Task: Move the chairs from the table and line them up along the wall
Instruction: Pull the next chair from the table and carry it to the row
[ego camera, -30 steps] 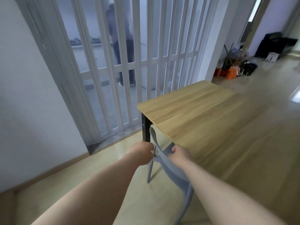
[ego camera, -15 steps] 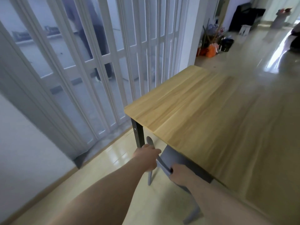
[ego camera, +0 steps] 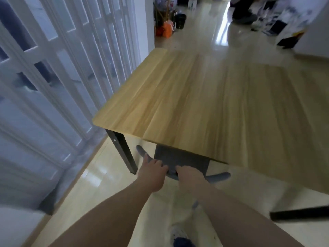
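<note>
Grey chair [ego camera: 179, 162] now deeper under table [ego camera: 204, 104], both hands [ego camera: 152, 171] [ego camera: 189, 176] still clasping its backrest.

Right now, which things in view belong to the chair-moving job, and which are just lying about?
Job:
grey chair, tucked under the table
left hand and right hand, both gripping its backrest

Lying about:
orange bag
black bucket

Matt wood-grain table [ego camera: 204, 104], matt grey plastic chair [ego camera: 179, 161], glossy floor tiles [ego camera: 99, 182].
</note>
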A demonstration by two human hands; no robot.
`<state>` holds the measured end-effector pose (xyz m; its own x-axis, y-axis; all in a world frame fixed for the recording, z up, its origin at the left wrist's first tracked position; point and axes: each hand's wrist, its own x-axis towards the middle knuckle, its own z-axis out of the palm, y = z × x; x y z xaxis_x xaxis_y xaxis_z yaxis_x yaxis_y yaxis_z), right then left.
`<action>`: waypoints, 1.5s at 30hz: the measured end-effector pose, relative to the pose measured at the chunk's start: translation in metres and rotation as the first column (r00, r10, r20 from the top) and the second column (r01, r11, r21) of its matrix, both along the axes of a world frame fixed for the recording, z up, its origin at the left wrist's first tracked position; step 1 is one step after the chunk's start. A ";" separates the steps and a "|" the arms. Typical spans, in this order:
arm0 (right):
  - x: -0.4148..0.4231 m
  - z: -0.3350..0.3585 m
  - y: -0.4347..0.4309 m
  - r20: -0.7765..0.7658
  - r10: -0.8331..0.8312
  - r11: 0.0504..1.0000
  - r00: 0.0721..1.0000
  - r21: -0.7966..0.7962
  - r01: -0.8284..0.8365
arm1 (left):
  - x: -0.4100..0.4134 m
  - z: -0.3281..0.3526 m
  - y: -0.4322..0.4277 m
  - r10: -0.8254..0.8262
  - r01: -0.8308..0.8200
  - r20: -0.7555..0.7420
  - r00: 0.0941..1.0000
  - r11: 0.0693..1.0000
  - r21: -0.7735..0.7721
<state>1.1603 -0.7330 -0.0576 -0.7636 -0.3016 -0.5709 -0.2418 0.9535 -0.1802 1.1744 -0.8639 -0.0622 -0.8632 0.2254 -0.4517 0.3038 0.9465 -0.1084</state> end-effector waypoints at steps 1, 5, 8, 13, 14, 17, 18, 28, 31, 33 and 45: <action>0.002 -0.002 -0.002 -0.019 -0.024 1.000 1.000 0.006 0.024 | 0.000 -0.002 0.000 -0.023 0.023 -0.007 1.000 1.000 0.002; 0.018 -0.007 -0.005 -0.086 -0.054 0.998 0.995 0.010 0.055 | 0.004 -0.009 0.001 -0.084 0.085 -0.014 0.996 0.995 0.047; 0.035 -0.005 -0.005 -0.109 -0.039 0.999 0.993 -0.001 0.039 | 0.012 -0.015 -0.001 -0.126 0.122 0.030 0.992 0.988 0.089; 0.052 0.004 0.005 -0.189 0.001 0.997 0.982 0.070 0.012 | 0.018 -0.012 0.001 -0.137 0.128 0.060 0.989 0.983 0.132; 0.052 0.005 0.009 -0.193 0.039 0.995 0.981 0.097 -0.021 | 0.020 -0.011 0.005 -0.126 0.117 0.060 0.990 0.984 0.132; 0.045 0.009 0.020 -0.144 0.162 0.971 0.976 0.197 -0.132 | 0.030 -0.004 0.013 -0.102 0.089 0.085 0.991 0.986 0.143; 0.044 0.010 0.024 -0.124 0.200 0.961 0.972 0.218 -0.170 | 0.035 -0.003 0.016 -0.093 0.078 0.100 0.991 0.987 0.143; 0.080 0.012 0.074 -0.090 0.546 0.824 0.833 0.236 -0.515 | 0.121 0.006 0.084 0.316 -0.325 0.189 0.930 0.946 0.018; 0.094 0.011 0.095 -0.117 0.633 0.765 0.766 0.251 -0.593 | 0.148 0.005 0.112 0.417 -0.424 0.202 0.886 0.905 -0.004; 0.106 0.012 0.107 -0.102 0.687 0.716 0.720 0.262 -0.647 | 0.168 0.005 0.130 0.478 -0.486 0.200 0.855 0.874 -0.011; 0.209 0.015 0.188 -0.143 0.770 0.635 0.622 0.261 -0.727 | 0.289 0.005 0.220 0.654 -0.659 0.121 0.747 0.753 -0.003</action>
<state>1.3698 -0.5455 -0.0428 -0.4220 -0.7466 -0.5143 -0.8960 0.4299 0.1110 1.4634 -0.6444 -0.0576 -0.7508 -0.3600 -0.5538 -0.3863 0.9194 -0.0740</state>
